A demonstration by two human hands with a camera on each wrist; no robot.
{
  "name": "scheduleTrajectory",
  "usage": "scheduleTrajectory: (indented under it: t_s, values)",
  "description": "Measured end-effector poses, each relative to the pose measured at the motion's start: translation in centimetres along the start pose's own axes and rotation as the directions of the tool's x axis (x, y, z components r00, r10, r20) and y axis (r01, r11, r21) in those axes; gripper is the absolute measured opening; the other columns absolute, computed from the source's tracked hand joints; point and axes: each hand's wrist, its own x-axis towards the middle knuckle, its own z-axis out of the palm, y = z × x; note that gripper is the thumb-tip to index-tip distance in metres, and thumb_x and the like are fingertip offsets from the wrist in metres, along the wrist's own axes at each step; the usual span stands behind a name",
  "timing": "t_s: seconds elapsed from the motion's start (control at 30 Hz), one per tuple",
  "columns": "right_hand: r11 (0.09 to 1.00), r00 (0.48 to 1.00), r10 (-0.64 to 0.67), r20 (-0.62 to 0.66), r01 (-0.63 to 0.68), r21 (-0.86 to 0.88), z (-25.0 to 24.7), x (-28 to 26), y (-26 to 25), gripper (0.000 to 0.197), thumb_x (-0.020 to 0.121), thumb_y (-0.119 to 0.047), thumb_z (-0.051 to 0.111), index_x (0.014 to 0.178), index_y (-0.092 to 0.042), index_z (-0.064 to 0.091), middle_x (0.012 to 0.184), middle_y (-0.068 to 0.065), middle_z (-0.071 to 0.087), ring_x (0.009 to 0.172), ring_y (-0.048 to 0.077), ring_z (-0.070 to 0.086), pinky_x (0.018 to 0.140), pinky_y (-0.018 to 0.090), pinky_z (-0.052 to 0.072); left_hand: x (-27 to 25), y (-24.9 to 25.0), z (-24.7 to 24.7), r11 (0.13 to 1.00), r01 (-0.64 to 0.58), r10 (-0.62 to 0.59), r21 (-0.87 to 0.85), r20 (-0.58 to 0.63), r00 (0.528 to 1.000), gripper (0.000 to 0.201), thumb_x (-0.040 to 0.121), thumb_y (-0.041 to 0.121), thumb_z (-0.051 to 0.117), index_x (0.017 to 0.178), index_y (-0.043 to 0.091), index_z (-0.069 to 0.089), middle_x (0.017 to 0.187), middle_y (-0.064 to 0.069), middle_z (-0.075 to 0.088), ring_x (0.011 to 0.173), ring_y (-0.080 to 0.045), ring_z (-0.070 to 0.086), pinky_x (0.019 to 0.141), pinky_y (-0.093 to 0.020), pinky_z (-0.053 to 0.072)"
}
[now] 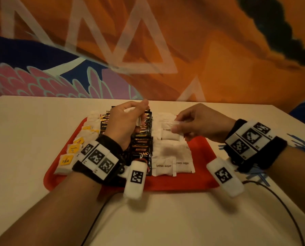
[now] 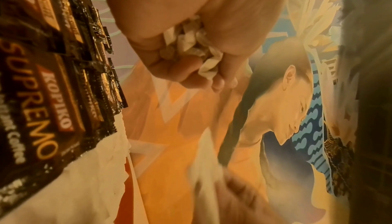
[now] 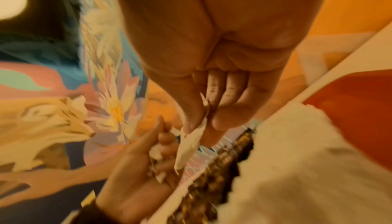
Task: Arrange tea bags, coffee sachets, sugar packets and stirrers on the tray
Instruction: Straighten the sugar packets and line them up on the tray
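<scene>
Three columns are already lying on the red tray (image 1: 165,183), which is sitting on the pale worktop (image 1: 24,121). Working left to right: tea bags (image 1: 73,148) with yellow tags are running down the left edge, some overhanging the rim; black coffee sachets (image 1: 142,151) are filling the middle in an overlapping row; white sugar packets (image 1: 173,153) are sitting to their right, the nearest two reading "brown sugar".

The left hand (image 1: 123,121) is hovering over the coffee row, its grip closed around a crumpled bunch of white paper packets (image 2: 191,43); what kind they are is too blurred to tell. The right hand (image 1: 201,123) is pinching a single white packet (image 1: 174,123) between thumb and fingers, above the far end of the sugar column. Blue stirrers (image 1: 254,172) are lying on the worktop beside the right wrist, off the tray.

Judgement: the step in hand looks like feeding packets one at a time from the left bunch into the sugar column. To do it well, the packet should be going down flat, edge-aligned with its neighbours and clear of the coffee row. Left wrist is riding low over the sachets, so a careless swing could be scattering them. The bare red strip at the right seems the natural place for the stirrers.
</scene>
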Motion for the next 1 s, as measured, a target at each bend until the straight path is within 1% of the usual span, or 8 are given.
scheduleTrajectory:
  t_s: [0.2,0.37,0.47,0.53,0.63,0.83,0.93,1.0]
  values:
    - [0.974,0.972,0.212,0.099,-0.202,-0.1,0.8,-2.6,3.1,0.015,0.084,-0.014,0.075,0.095,-0.005,0.069,0.078,0.009,0.073,0.065,0.014,0.066,0.058,0.021,0.054,-0.1,0.0,0.0,1.0,0.017,-0.017,-0.016,-0.014,1.0,0.02,0.093,0.029,0.068,0.085,0.011,0.068,0.061,0.001,0.055,0.052,-0.012,0.047,0.041,-0.018,0.033]
    - [0.956,0.96,0.262,0.102,-0.244,-0.164,1.0,-3.0,4.0,0.018,0.083,-0.016,0.078,0.094,-0.009,0.066,0.07,0.004,0.072,0.064,0.015,0.066,0.06,0.024,0.055,0.1,-0.1,-0.1,0.999,0.022,-0.024,-0.044,-0.042,0.999,0.018,0.093,0.027,0.068,0.084,0.011,0.067,0.058,0.003,0.055,0.049,-0.01,0.047,0.041,-0.019,0.033]
    - [0.945,0.954,0.278,0.113,-0.251,-0.212,1.2,-2.8,4.0,0.019,0.082,-0.019,0.079,0.093,-0.012,0.065,0.074,0.004,0.071,0.068,0.016,0.066,0.067,0.028,0.057,0.2,-0.2,-0.1,0.998,0.025,-0.027,-0.05,-0.039,0.999,0.018,0.093,0.026,0.069,0.084,0.011,0.067,0.058,0.003,0.055,0.049,-0.01,0.048,0.041,-0.019,0.033]
    - [0.906,0.958,0.27,0.1,-0.217,-0.364,1.5,-2.8,3.9,0.021,0.082,-0.027,0.079,0.094,-0.017,0.065,0.079,-0.002,0.068,0.07,0.012,0.063,0.067,0.026,0.053,0.2,-0.2,-0.1,0.998,0.027,-0.029,-0.049,-0.039,0.999,0.018,0.093,0.027,0.069,0.084,0.011,0.068,0.058,0.003,0.055,0.049,-0.01,0.048,0.041,-0.019,0.033]
    - [0.767,0.975,0.215,0.061,-0.13,-0.628,1.8,-2.9,3.7,0.027,0.082,-0.042,0.075,0.094,-0.021,0.063,0.086,-0.008,0.063,0.077,0.008,0.056,0.067,0.024,0.045,0.2,-0.2,-0.2,0.998,0.027,-0.03,-0.055,-0.043,0.999,0.018,0.092,0.027,0.069,0.085,0.011,0.067,0.059,0.002,0.055,0.049,-0.01,0.048,0.041,-0.02,0.033]
    - [0.732,0.988,0.155,0.024,-0.099,-0.674,1.7,-2.9,3.9,0.036,0.077,-0.046,0.079,0.083,-0.019,0.056,0.079,-0.005,0.06,0.068,0.01,0.052,0.059,0.023,0.04,0.2,-0.2,-0.2,0.998,0.032,-0.035,-0.044,-0.055,0.998,0.017,0.092,0.027,0.07,0.086,0.012,0.068,0.061,0.002,0.055,0.052,-0.011,0.049,0.043,-0.022,0.034]
    - [0.742,0.999,0.003,0.034,0.02,-0.67,1.7,-3.2,3.3,0.036,0.073,-0.043,0.083,0.082,-0.023,0.054,0.072,-0.009,0.053,0.064,0.006,0.047,0.057,0.022,0.037,0.2,-0.1,-0.2,0.998,0.043,-0.046,-0.053,-0.051,0.998,0.017,0.093,0.027,0.069,0.085,0.012,0.067,0.063,0.001,0.055,0.052,-0.011,0.049,0.043,-0.021,0.033]
    - [0.729,0.992,-0.049,0.119,0.117,-0.675,2.0,-3.1,3.0,0.029,0.075,-0.038,0.083,0.088,-0.027,0.059,0.072,-0.011,0.053,0.065,0.004,0.049,0.059,0.02,0.039,0.2,0.1,-0.3,0.996,0.06,-0.062,-0.069,-0.031,0.998,0.018,0.094,0.027,0.067,0.085,0.012,0.067,0.064,0.0,0.054,0.053,-0.011,0.048,0.042,-0.02,0.033]
